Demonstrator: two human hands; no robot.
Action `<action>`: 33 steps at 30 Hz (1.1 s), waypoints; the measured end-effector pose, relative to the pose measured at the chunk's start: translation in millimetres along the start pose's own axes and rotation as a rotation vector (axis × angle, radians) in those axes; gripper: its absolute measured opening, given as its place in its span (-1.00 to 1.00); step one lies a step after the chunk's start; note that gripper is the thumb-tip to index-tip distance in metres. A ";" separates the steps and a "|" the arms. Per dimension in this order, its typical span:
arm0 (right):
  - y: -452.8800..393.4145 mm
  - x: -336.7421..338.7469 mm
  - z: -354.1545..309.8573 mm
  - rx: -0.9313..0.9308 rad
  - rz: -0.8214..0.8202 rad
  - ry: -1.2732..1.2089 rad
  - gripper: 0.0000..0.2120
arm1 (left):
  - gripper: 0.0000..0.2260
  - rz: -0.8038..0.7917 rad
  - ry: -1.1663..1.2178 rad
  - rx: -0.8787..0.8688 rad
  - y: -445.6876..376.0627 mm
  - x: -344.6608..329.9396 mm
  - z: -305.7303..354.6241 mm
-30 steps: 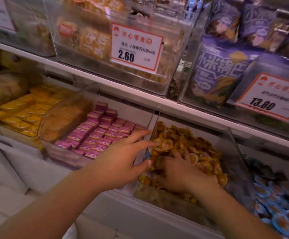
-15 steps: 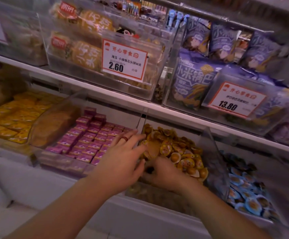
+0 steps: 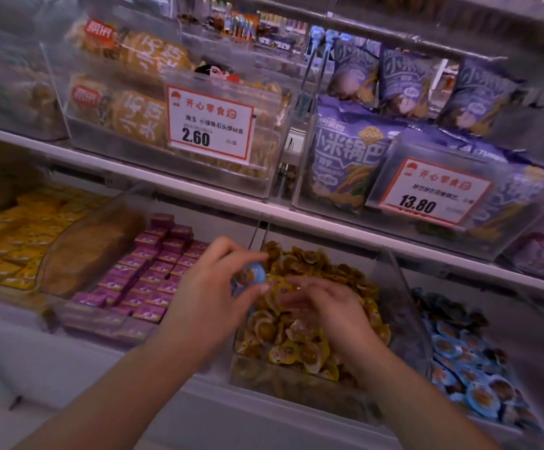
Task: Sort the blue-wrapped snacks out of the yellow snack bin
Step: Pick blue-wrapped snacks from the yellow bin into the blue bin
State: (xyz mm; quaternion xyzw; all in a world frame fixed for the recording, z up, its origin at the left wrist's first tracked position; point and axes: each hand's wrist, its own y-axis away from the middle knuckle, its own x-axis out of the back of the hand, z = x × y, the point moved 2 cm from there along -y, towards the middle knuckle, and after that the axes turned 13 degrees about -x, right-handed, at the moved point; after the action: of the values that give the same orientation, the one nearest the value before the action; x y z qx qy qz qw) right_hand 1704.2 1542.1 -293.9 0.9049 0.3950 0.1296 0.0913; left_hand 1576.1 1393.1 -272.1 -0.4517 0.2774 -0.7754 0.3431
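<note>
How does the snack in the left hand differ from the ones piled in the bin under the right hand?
The blue-wrapped snack has a blue rim; the yellow snacks are yellow-wrapped. It is pinched, lifted, by the left hand; they lie heaped in the yellow snack bin beneath the right hand. Both look small and round.

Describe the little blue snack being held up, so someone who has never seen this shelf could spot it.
Start at the clear yellow snack bin in the middle of the lower shelf. Above its left edge, the left hand pinches one small round blue-wrapped snack in its fingertips. It is the only blue piece there; everything piled below it is yellow.
</note>
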 end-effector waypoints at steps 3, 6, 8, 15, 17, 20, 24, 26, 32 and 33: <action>-24.2 -12.6 6.7 0.328 0.045 0.886 -0.71 | -0.79 0.119 0.153 0.325 1.4 7.4 -11.6; -48.8 -29.4 27.9 0.303 -0.112 1.336 -0.40 | -0.86 0.234 0.486 0.553 2.0 5.8 -18.6; -53.9 -32.4 34.3 0.290 -0.108 1.493 -0.33 | -0.90 0.287 0.624 0.618 1.3 5.8 -18.5; -34.8 7.1 28.6 0.266 -0.074 1.658 -0.61 | -0.92 0.308 0.672 0.704 -1.3 7.7 -17.7; -34.4 8.0 22.2 0.144 -0.062 1.731 -0.62 | -0.89 0.310 0.684 0.719 -1.3 6.8 -16.5; -35.3 -10.1 13.6 0.132 -0.050 1.706 -0.54 | -0.87 0.332 0.742 0.779 -1.1 5.8 -14.7; -40.2 -44.9 16.6 0.331 -0.029 1.624 -0.57 | -0.86 0.406 0.894 0.829 -2.2 6.5 -12.6; -45.4 -53.0 23.7 0.279 -0.097 1.612 -0.61 | -0.86 0.402 0.891 0.842 -1.8 7.7 -11.9; -54.7 -29.1 25.7 0.282 -0.172 1.352 -0.85 | -0.87 0.349 0.868 0.866 0.9 13.5 -10.6; -57.7 -24.5 23.3 0.260 -0.165 1.225 -0.91 | -0.87 0.349 0.868 0.863 0.5 14.3 -10.4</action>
State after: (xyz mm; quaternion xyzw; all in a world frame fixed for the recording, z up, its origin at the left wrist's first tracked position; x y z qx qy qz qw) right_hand 1655.3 1561.3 -335.4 0.6367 0.4568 0.5676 -0.2526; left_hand 1561.8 1382.8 -269.7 0.1345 0.1234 -0.8626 0.4718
